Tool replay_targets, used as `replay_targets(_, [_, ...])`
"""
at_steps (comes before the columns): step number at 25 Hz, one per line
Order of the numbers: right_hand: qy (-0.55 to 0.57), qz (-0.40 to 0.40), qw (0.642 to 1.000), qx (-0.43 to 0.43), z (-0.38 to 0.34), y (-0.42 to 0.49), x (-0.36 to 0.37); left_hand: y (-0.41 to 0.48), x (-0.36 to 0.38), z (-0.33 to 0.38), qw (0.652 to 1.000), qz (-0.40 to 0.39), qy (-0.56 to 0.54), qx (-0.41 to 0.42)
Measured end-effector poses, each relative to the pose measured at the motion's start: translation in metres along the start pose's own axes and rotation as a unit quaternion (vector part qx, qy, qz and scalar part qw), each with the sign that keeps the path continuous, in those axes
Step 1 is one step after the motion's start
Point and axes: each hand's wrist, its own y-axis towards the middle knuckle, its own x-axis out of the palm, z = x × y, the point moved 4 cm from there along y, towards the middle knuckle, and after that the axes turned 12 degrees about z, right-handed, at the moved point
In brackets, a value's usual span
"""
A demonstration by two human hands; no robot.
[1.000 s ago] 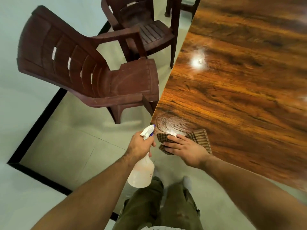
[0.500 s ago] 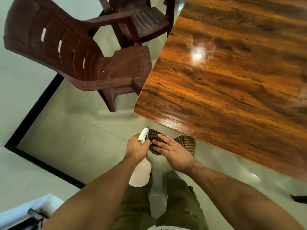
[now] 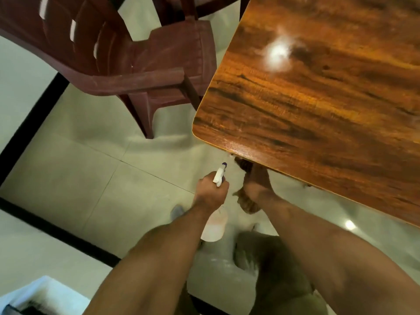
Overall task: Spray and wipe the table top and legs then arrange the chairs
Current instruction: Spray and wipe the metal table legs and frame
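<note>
My left hand (image 3: 210,194) is curled round the neck of the spray bottle (image 3: 214,226). Just beside it my right hand (image 3: 256,185) grips the checked cloth (image 3: 247,204) under the near corner of the table top (image 3: 318,98), fingertips hidden by its edge. The glossy wood-grain top spreads ahead and right of my hands with a lamp glare (image 3: 278,54) on it; a dark red plastic chair (image 3: 136,60) stands ahead-left, and pale floor tiles (image 3: 91,167) with a black strip (image 3: 29,123) lie below.

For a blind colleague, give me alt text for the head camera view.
A person's right hand holds a cloth at the near edge of a glossy wooden table, while the left hand grips a spray bottle. A brown chair stands alongside.
</note>
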Motion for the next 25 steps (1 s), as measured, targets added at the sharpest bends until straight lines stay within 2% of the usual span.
replay_targets(2, [0.085,0.03,0.988,0.124,0.016,0.038,0.014,0.033,0.025,-0.019,1.0,-0.008,0.002,0.002])
replay_targets(3, [0.116,0.043,0.98,0.157,0.028,0.057,0.021,0.048,0.035,-0.025,1.0,-0.013,0.0,0.0])
replay_targets(7, [0.241,0.041,0.942,0.23,0.077,0.154,0.089,0.126,0.097,-0.066,0.999,-0.029,-0.004,0.015])
replay_targets(9, [0.351,0.032,0.903,0.244,0.088,0.193,0.119,0.161,0.125,-0.075,0.997,-0.027,-0.007,0.073])
replay_targets(11, [0.474,0.051,0.83,0.29,0.083,0.211,0.13,0.19,0.145,-0.076,0.993,-0.022,-0.013,0.112])
replay_targets(12, [0.504,0.061,0.806,0.303,0.082,0.224,0.139,0.204,0.154,-0.076,0.991,-0.019,-0.014,0.131])
replay_targets(16, [0.563,0.07,0.784,0.254,0.079,0.266,0.158,0.243,0.182,-0.076,0.98,-0.01,-0.023,0.198])
replay_targets(19, [0.643,0.095,0.723,0.232,0.089,0.29,0.163,0.26,0.198,-0.074,0.97,-0.014,-0.052,0.238])
replay_targets(20, [0.654,0.089,0.719,0.218,0.092,0.297,0.165,0.264,0.201,-0.071,0.968,-0.017,-0.066,0.243])
replay_targets(22, [0.652,0.072,0.734,0.177,0.099,0.325,0.165,0.272,0.206,-0.059,0.962,-0.021,-0.099,0.252])
replay_targets(25, [0.651,0.112,0.74,0.124,0.089,0.325,0.141,0.283,0.215,-0.036,0.947,-0.035,-0.142,0.286])
